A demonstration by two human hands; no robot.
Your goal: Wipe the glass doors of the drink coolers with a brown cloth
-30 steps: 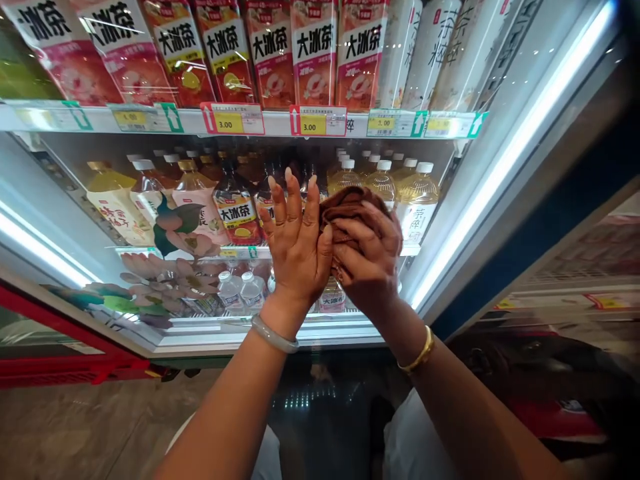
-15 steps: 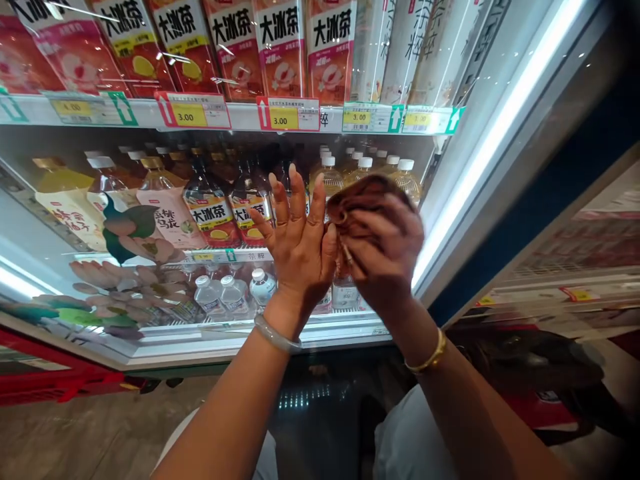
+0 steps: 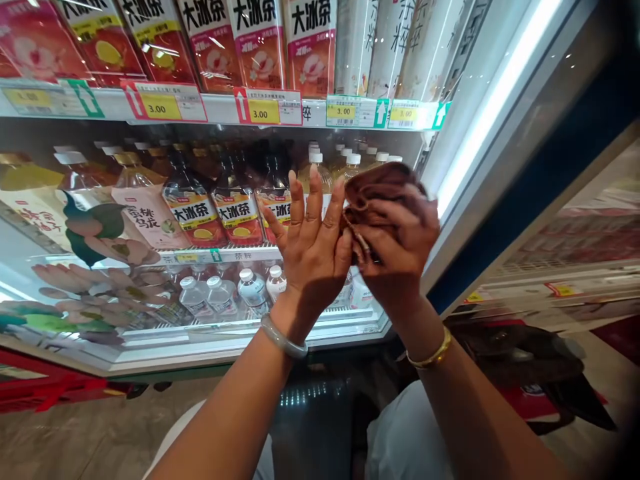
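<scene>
My left hand point(image 3: 313, 243) is spread flat, fingers up, against or just in front of the glass door point(image 3: 320, 143) of a drinks cooler; it holds nothing. Close on its right, my right hand point(image 3: 400, 247) grips a crumpled brown cloth point(image 3: 383, 183), which bunches out above the fingers. Behind the glass stand dark iced tea bottles point(image 3: 193, 213), partly covered by my left hand. A pale bangle point(image 3: 284, 338) circles my left wrist and a gold bracelet point(image 3: 431, 350) my right.
Tall drink cartons point(image 3: 313, 50) fill the upper shelf above price tags point(image 3: 163, 103). Small water bottles point(image 3: 220, 297) stand at the bottom. A flower decal point(image 3: 95, 230) covers the lower left glass. The door frame point(image 3: 505, 193) slants along the right. A red basket-like object point(image 3: 45, 387) is at lower left.
Both hands have shifted slightly right across the glass, the cloth with them. The view has turned a little, so the shelves sit further left.
</scene>
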